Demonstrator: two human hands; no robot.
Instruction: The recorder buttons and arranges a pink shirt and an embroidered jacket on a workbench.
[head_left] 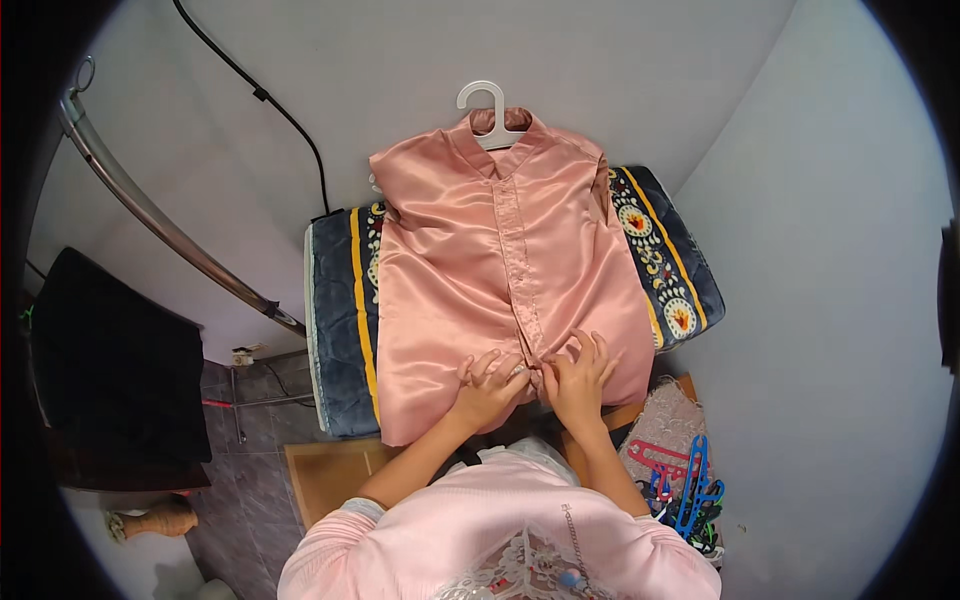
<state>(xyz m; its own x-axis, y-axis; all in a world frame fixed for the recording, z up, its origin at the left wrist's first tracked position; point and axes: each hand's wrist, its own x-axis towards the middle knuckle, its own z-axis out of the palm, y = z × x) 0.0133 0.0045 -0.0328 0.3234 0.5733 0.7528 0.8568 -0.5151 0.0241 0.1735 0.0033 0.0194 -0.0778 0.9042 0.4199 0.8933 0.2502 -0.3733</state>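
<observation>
A pink satin shirt (450,260) lies front side up, its collar away from me, with a white hanger (484,98) in the neck. At the lower end of its button placket, both my hands are close together. My left hand (490,388) pinches the placket edge from the left, thumb and finger pressed on the cloth. My right hand (577,380) grips the cloth opposite, its other fingers spread over the satin. Any button between the fingertips is too small to make out.
Under the shirt is a dark blue patterned padded cover (340,330) with yellow stripes. Pink and blue plastic hangers (692,485) lie in a pile at the lower right. A metal pole (170,225) and a black cloth (120,350) are on the left. Walls stand behind and right.
</observation>
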